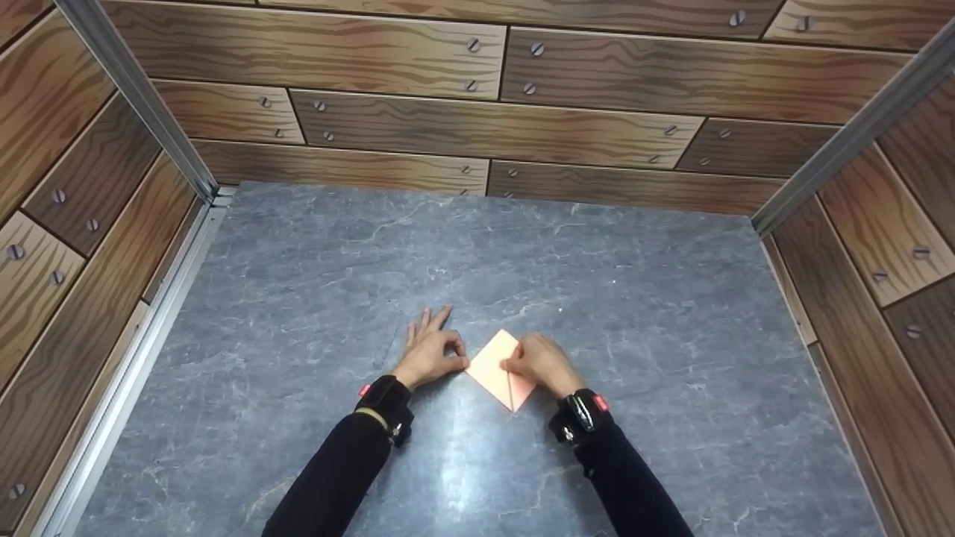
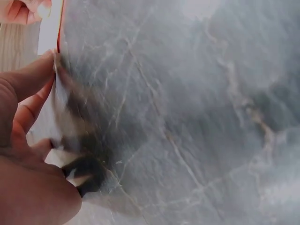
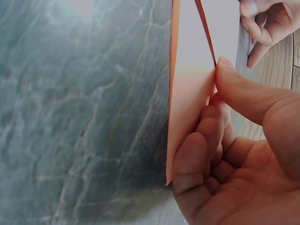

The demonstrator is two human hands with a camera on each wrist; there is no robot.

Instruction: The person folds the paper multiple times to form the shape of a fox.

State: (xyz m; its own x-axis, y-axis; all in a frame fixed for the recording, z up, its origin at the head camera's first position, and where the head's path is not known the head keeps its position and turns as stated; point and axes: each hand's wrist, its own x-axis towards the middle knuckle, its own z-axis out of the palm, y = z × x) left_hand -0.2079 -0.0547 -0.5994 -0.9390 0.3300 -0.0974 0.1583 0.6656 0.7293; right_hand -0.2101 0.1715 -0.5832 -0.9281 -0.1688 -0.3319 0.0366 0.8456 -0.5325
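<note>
A folded sheet of light orange paper (image 1: pixel 492 362) lies diamond-wise on the grey floor panel, with a seam running up from its near corner. My left hand (image 1: pixel 430 356) pinches its left corner between thumb and forefinger, the other fingers spread away. On the right side, my right hand (image 1: pixel 547 363) pinches a folded flap edge near the middle of the sheet. In the right wrist view the thumb of my right hand (image 3: pixel 234 154) presses at the open slit of the paper (image 3: pixel 190 79), its other fingers curled beneath. The right corner is partly hidden by that hand.
The grey marbled surface (image 1: pixel 336 261) spreads around the paper. Wood-plank-patterned walls (image 1: pixel 395 119) enclose it at the back and both sides, with metal rails (image 1: pixel 134 365) along the left edge and corner posts.
</note>
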